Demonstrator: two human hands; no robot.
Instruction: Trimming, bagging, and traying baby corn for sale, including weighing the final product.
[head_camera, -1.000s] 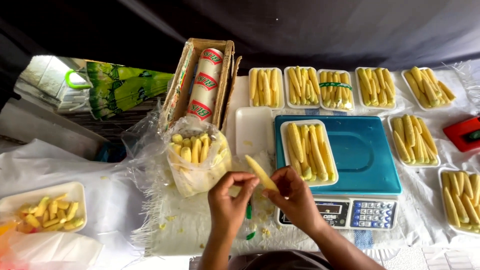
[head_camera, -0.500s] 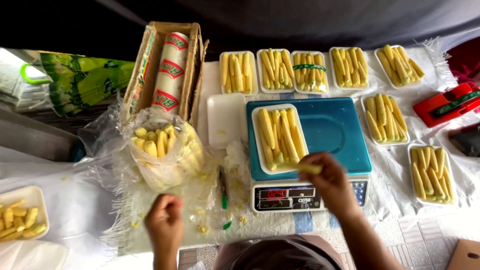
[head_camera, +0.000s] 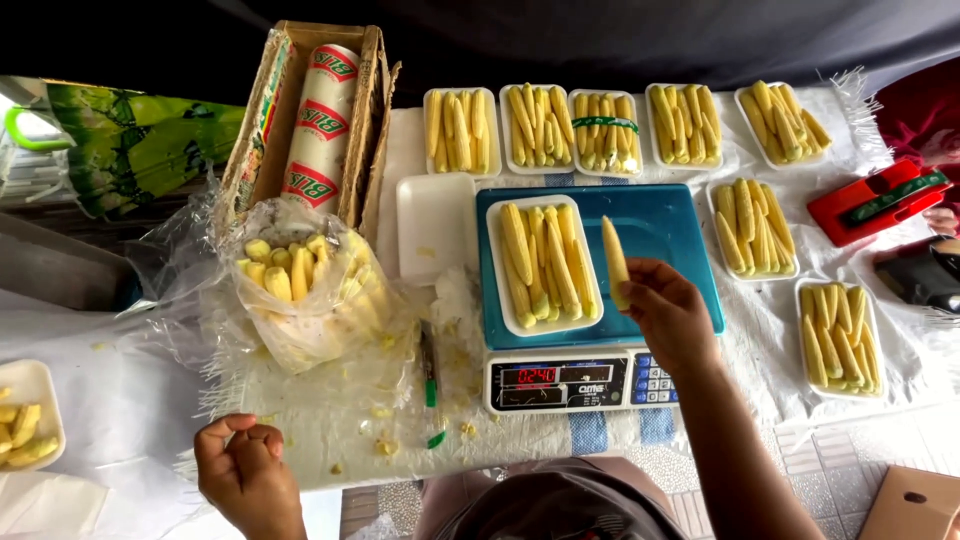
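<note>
**Baby corn held over the scale tray**

Head view: the right hand (head_camera: 668, 315) holds one piece of baby corn (head_camera: 615, 262) upright between thumb and fingertips, its grip closed on the lower end. The piece hangs just beside the white tray (head_camera: 544, 263) on the blue scale (head_camera: 660, 232). That tray already carries a row of corn laid lengthwise, and the piece is held close to its right edge, seemingly so it can join the row while the red display (head_camera: 537, 376) reads the weight. The left hand (head_camera: 245, 472) rests low at the near edge of the bench (head_camera: 330, 440), fingers curled into a loose fist; whether anything lies inside it cannot be told.

A clear plastic bag (head_camera: 305, 290) of loose corn stands open left of the scale, within easy reach of both hands. An empty white tray (head_camera: 435, 228) lies between bag and scale. Filled trays (head_camera: 610, 128) line the far edge in a row and run down the right side, away from the weighing.

A brown cardboard box (head_camera: 300, 115) at the far left holds a white roll with red and green printed bands (head_camera: 322, 125). A green-handled knife (head_camera: 429, 365) lies by the scale. A red flat box with a green strip (head_camera: 875, 198) sits at the right.
</note>
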